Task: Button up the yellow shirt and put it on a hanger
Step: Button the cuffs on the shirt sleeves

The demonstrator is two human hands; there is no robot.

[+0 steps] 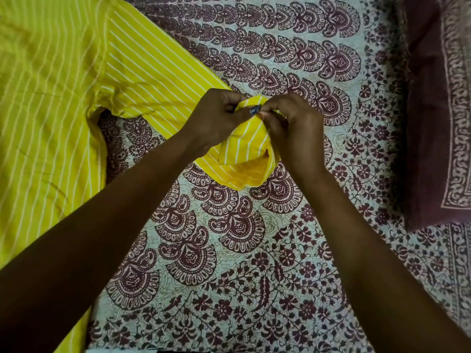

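While the yellow shirt, striped with thin white lines, lies spread flat over the bed from about eight o'clock round to eleven o'clock, one sleeve runs out from its body toward the middle of the view, and both hands meet at the end of it. The left hand, reaching in from seven o'clock, has its fingers curled and pinches the top edge of the cuff between thumb and fingertips; its thumbnail wears dark blue polish and presses on the fabric. The right hand, reaching in from five o'clock, is also curled tight and pinches the same edge just beside the left thumb, so the two hands touch or nearly touch at the twelve o'clock side of the cuff. What lies between the fingertips is hidden by the fingers. Below the pinch the cuff hangs open as a loose fold toward six o'clock, its lower edge resting on the bedsheet, a pale cloth printed with maroon paisley fans and flowers. A maroon pillow with a pale patterned border lies at about two to three o'clock, well apart from the hands and the shirt.
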